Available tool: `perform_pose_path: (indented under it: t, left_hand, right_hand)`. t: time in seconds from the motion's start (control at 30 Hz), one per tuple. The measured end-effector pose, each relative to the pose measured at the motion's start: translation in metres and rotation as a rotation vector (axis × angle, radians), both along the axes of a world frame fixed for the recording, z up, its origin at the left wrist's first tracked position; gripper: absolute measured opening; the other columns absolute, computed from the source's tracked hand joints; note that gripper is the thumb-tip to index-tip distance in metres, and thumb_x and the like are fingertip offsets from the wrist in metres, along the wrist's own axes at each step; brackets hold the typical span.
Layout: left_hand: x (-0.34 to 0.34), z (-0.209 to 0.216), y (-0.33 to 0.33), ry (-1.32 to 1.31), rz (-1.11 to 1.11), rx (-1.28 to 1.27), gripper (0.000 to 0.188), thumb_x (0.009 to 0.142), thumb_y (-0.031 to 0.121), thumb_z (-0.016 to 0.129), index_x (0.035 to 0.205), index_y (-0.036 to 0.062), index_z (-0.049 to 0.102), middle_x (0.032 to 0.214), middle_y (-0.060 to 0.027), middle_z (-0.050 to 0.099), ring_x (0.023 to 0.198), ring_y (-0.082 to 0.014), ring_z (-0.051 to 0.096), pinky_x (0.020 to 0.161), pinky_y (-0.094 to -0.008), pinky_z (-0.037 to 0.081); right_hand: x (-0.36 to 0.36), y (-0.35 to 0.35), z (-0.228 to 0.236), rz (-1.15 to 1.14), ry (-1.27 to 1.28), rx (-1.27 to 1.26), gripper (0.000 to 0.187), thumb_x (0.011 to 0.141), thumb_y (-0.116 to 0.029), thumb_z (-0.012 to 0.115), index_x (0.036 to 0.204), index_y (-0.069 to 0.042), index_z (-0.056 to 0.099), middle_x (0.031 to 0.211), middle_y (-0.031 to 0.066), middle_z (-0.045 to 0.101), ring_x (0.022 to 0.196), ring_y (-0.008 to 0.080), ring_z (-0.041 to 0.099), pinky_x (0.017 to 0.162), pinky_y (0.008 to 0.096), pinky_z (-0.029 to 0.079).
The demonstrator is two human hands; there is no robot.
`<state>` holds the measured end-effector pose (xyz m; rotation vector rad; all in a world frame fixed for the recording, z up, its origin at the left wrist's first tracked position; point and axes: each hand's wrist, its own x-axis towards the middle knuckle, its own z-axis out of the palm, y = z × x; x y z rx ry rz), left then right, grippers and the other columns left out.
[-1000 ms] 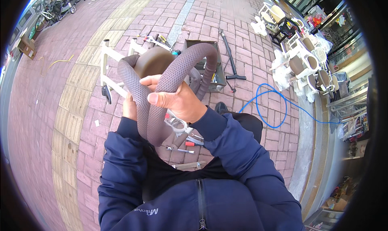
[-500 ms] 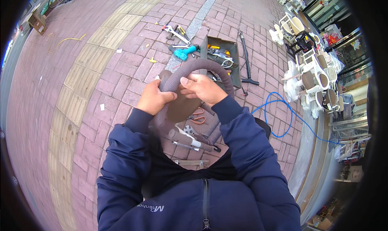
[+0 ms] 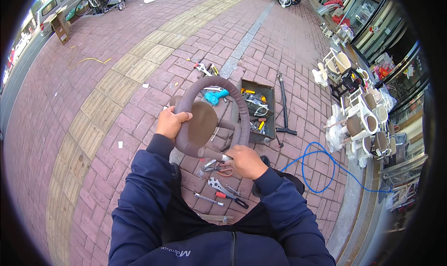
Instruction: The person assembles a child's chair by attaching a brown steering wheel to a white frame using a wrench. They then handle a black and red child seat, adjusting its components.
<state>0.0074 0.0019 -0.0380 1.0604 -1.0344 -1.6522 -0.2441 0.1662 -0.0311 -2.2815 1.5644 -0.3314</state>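
A padded grey-brown tubular hoop frame point(image 3: 243, 108) is tilted in front of me, with a brown oval pad point(image 3: 201, 125) seen through it. My left hand point(image 3: 173, 123) grips the hoop's left side, thumb over the textured padding. Lower right, my right hand point(image 3: 247, 162) is closed around the frame's lower end, beside a short white piece of tube; its fingertips are mostly hidden. Below the frame, orange-handled scissors or pliers point(image 3: 226, 172) lie on the paving. Closer to me are a flat silver multi-hole wrench point(image 3: 216, 184) and a long metal wrench point(image 3: 208, 199).
An open metal toolbox point(image 3: 274, 108) full of tools stands beyond the frame, near a teal power drill point(image 3: 215, 97). A black T-handled bar point(image 3: 283, 102) lies right of the box. Coiled blue hose point(image 3: 321, 148) crosses the paving toward stacked white chairs point(image 3: 361, 126).
My right hand has gone from the hoop's top down to its lower right end. The frame has turned and sits lower, uncovering tools beneath. The view has tilted up.
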Motion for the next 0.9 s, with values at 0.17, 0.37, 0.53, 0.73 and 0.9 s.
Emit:
perform_pose_path:
  t: [0.17, 0.37, 0.53, 0.73, 0.9]
  left_hand:
    - [0.016, -0.026, -0.031, -0.009, 0.033, 0.076, 0.022, 0.088, 0.01, 0.071, 0.103, -0.0042, 0.064, 0.088, -0.0105, 0.07, 0.072, -0.0186, 0.067, 0.067, -0.0316, 0.057]
    - [-0.004, -0.031, -0.036, -0.606, 0.1, -0.128, 0.044, 0.088, 0.022, 0.074, 0.119, -0.0081, 0.065, 0.108, -0.0203, 0.073, 0.095, -0.0264, 0.071, 0.082, -0.0418, 0.055]
    - [-0.035, 0.001, 0.015, -1.019, -0.201, -0.922, 0.061, 0.084, 0.039, 0.081, 0.132, 0.0061, 0.066, 0.14, -0.0159, 0.062, 0.135, -0.0372, 0.052, 0.117, -0.0516, 0.034]
    - [-0.052, 0.013, 0.027, -1.199, -0.32, -1.002, 0.038, 0.07, 0.035, 0.086, 0.097, 0.0115, 0.072, 0.11, -0.0058, 0.066, 0.135, -0.0333, 0.05, 0.116, -0.0611, 0.032]
    - [-0.042, 0.015, 0.017, -1.329, -0.286, -0.874, 0.064, 0.071, 0.044, 0.089, 0.122, 0.0098, 0.072, 0.144, -0.0176, 0.053, 0.15, -0.0444, 0.029, 0.12, -0.0691, 0.019]
  right_hand:
    - [-0.003, -0.021, -0.011, -0.139, -0.105, -0.367, 0.021, 0.085, -0.014, 0.075, 0.105, -0.008, 0.069, 0.095, 0.0109, 0.064, 0.094, 0.0332, 0.061, 0.084, 0.0434, 0.05]
    - [-0.005, -0.029, -0.033, -0.183, -0.054, -0.224, 0.025, 0.091, -0.014, 0.069, 0.116, -0.009, 0.066, 0.097, 0.0119, 0.065, 0.097, 0.0338, 0.063, 0.083, 0.045, 0.051]
    - [0.0, -0.046, -0.035, -0.254, -0.072, -0.188, 0.032, 0.092, -0.014, 0.069, 0.124, -0.01, 0.065, 0.097, 0.0142, 0.067, 0.095, 0.0367, 0.066, 0.082, 0.0492, 0.051]
    - [0.009, -0.048, -0.025, -0.281, -0.133, -0.127, 0.052, 0.092, -0.018, 0.07, 0.141, -0.005, 0.055, 0.109, 0.0181, 0.069, 0.101, 0.0387, 0.067, 0.087, 0.0515, 0.051]
    - [-0.002, -0.029, -0.011, -0.322, 0.029, 0.04, 0.07, 0.092, -0.024, 0.072, 0.15, 0.0, 0.042, 0.117, 0.0238, 0.067, 0.107, 0.0428, 0.066, 0.093, 0.0489, 0.052]
